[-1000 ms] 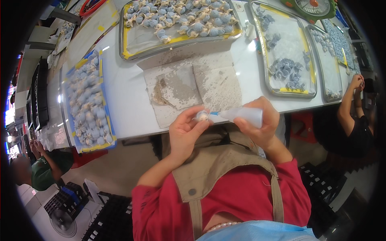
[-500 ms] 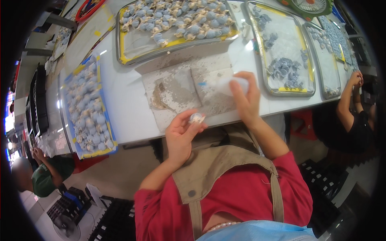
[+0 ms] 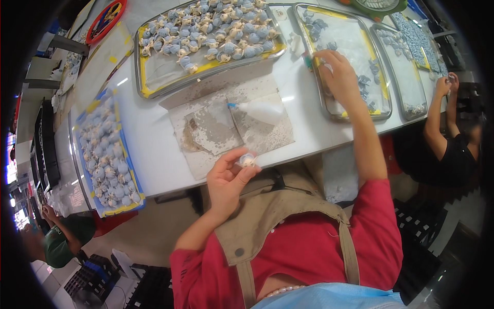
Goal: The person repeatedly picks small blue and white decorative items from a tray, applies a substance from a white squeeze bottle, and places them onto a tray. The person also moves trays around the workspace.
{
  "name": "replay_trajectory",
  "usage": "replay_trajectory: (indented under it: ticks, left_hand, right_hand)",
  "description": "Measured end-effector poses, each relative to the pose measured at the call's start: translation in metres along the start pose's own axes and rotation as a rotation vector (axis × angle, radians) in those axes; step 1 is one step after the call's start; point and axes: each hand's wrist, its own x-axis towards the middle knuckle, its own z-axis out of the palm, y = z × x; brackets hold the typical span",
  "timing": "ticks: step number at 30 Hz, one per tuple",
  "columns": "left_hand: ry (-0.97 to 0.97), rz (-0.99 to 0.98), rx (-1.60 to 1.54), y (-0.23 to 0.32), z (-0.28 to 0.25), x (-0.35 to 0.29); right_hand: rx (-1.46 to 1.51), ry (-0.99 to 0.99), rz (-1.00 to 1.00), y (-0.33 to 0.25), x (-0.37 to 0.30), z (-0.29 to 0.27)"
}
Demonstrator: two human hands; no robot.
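My left hand (image 3: 229, 177) is closed on a small figurine (image 3: 247, 160), cream with a pale blue part, held just off the table's near edge. My right hand (image 3: 337, 74) reaches over the left side of a metal tray (image 3: 329, 114) with several blue-grey curved pieces (image 3: 313, 27) in it. Its fingers are bent and apart, with nothing visible between them; the tips are partly hidden. On a stained cardboard sheet (image 3: 206, 121) in front of me lies a white squeeze bottle (image 3: 262, 110) with a blue tip, untouched.
A large tray (image 3: 141, 82) of blue-and-cream figurines stands at the back. A blue-edged tray (image 3: 135, 177) of similar figurines is on the left. Further right are a narrow tray (image 3: 404, 85) and a co-worker's hands (image 3: 446, 85). Another person (image 3: 62, 239) sits at the lower left.
My right hand has let go of the squeeze bottle, which now lies on the cardboard, and has moved right and away over the tray. My left hand still holds the figurine.
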Motion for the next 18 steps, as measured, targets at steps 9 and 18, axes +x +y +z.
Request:
replay_trajectory:
  ticks: [9, 18]
  left_hand:
    - [0.02, -0.036, -0.022, -0.003, 0.001, 0.001]
    - [-0.094, 0.018, -0.15, 0.001, 0.007, 0.005]
  right_hand:
    - [0.251, 0.013, 0.235, -0.006, -0.001, -0.006]
    - [1.669, -0.52, 0.637, -0.139, -0.09, -0.001]
